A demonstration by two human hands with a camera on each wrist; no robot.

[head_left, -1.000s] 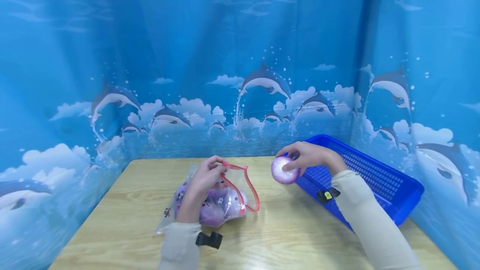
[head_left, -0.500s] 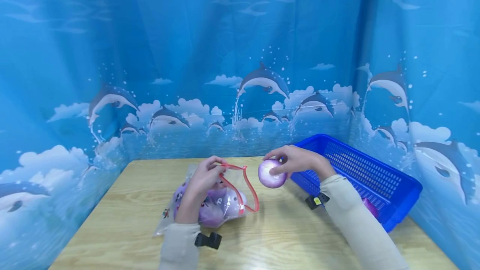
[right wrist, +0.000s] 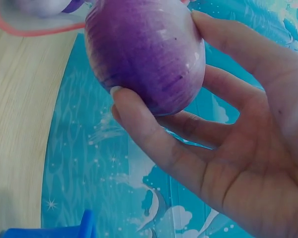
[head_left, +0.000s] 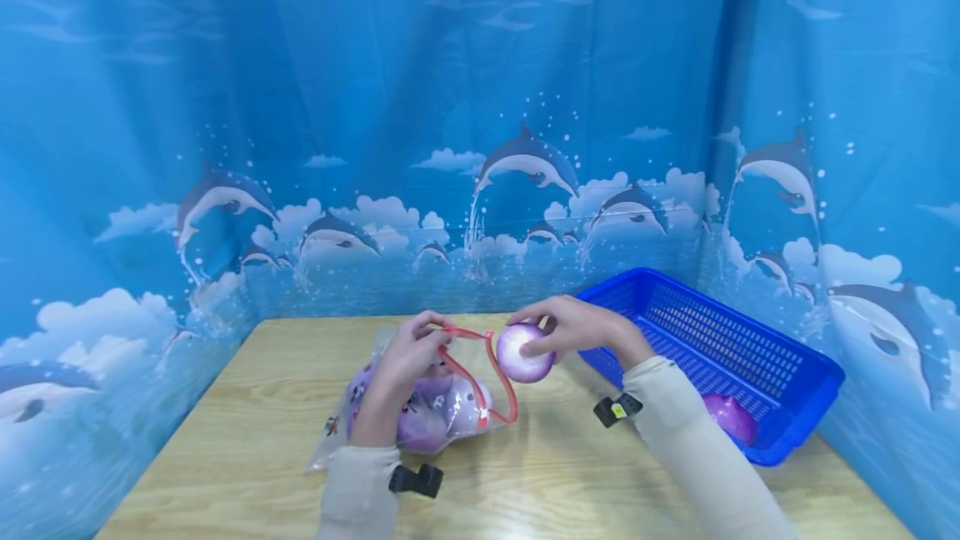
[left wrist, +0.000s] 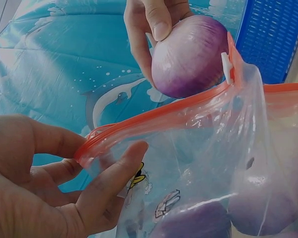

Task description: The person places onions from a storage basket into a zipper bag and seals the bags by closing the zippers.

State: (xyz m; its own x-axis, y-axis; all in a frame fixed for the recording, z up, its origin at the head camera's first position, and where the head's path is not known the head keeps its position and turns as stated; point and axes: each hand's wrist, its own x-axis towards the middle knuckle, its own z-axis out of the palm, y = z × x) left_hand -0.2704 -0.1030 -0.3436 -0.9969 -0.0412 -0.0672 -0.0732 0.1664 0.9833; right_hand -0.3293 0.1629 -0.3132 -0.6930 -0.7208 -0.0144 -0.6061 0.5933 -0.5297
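Observation:
My right hand [head_left: 577,329] grips a purple-and-white onion [head_left: 522,354] between thumb and fingers, close beside the bag's mouth. In the left wrist view this onion [left wrist: 191,57] overlaps the bag's red zip edge. My left hand [head_left: 412,350] pinches the rim of a clear zip bag [head_left: 468,427], holding its mouth open toward the right. Through the plastic show several pale purple, rounded onions [head_left: 423,427], partly hidden by my left hand and forearm. In the right wrist view, my fingers [right wrist: 144,119] curl round the onion's smooth, streaked skin.
A blue perforated basket [head_left: 806,432] stands at the right of the wooden table [head_left: 247,407], with a darker purple onion [head_left: 729,417] inside, partly behind my right sleeve. A dolphin-print curtain [head_left: 420,107] closes off the back and sides.
My right hand has carried the onion leftward from the basket's edge to the bag's mouth. The onion in the basket has come into view. My left hand and the bag stay put.

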